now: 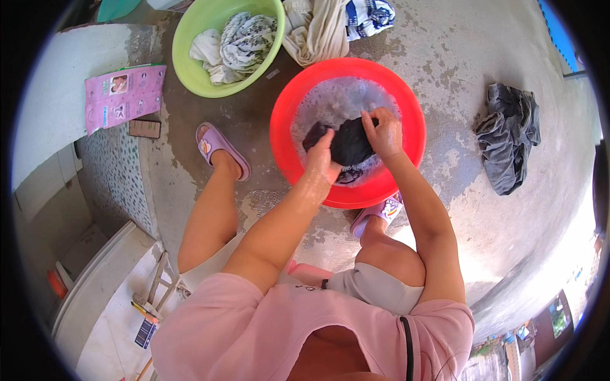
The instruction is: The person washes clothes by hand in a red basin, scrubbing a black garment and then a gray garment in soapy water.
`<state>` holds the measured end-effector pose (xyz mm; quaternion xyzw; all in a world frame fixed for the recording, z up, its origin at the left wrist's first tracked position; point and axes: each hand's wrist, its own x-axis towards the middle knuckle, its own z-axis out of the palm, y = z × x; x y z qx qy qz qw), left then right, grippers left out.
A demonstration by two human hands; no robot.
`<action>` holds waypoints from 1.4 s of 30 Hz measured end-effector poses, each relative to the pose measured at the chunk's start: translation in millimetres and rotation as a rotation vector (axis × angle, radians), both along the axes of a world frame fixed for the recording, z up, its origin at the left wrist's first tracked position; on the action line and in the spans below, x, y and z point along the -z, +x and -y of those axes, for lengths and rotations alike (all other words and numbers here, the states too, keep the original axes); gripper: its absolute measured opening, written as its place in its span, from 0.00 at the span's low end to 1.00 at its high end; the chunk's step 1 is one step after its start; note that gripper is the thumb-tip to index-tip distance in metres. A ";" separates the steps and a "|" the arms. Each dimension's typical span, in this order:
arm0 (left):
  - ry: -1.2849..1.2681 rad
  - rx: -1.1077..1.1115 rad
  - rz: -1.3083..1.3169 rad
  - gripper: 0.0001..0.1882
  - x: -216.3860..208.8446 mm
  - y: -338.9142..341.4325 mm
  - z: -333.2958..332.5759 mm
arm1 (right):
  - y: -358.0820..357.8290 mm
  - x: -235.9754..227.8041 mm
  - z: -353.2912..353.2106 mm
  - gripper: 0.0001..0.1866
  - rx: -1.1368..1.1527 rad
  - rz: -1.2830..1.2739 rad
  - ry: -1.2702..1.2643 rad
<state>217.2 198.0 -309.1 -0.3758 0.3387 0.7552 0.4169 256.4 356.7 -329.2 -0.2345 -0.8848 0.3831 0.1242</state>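
Note:
A red plastic basin (pixel 412 127) of sudsy water stands on the floor in front of me. Over the water I hold a dark, wet garment (pixel 351 143) between both hands; its exact kind does not show. My left hand (pixel 323 159) is closed on its left part, thumb on top. At the upper right of the cloth, my right hand (pixel 384 132) pinches it with bent fingers. Part of the dark fabric hangs down into the suds near the basin's front wall.
A green basin (pixel 184 63) with patterned white cloth (pixel 248 41) stands at the far left. Beige clothes (pixel 314 32) lie behind the red basin, dark grey clothes (pixel 508 136) on the floor at right. A pink package (pixel 124 96) and a phone (pixel 145 129) lie at left.

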 end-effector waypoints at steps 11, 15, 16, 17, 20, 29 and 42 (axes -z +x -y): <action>-1.071 1.631 -1.555 0.39 41.0 -24.8 -3.8 | -17.8 77.2 -6.9 0.19 -0.256 0.445 0.229; -0.897 1.951 -0.960 0.28 67.1 -27.6 -15.2 | -17.2 125.8 -8.7 0.17 -0.305 0.338 -0.205; -0.895 1.966 -1.066 0.27 83.9 -27.1 -10.8 | -18.3 135.3 -4.5 0.15 -0.251 0.377 -0.350; -0.898 1.974 -1.178 0.26 94.8 -27.0 -5.9 | -19.8 142.7 -2.0 0.13 -0.184 0.409 -0.490; -0.649 1.378 -1.094 0.26 93.4 -28.9 4.9 | -26.4 127.5 2.8 0.16 -0.024 0.364 -0.694; 0.307 0.183 -0.043 0.30 -33.0 -47.4 -17.3 | -6.1 -77.8 77.3 0.14 -0.439 -0.180 -0.147; 0.084 0.202 -0.124 0.20 -43.9 -18.5 -11.0 | 12.0 -22.5 -2.6 0.14 -0.029 -0.132 -0.170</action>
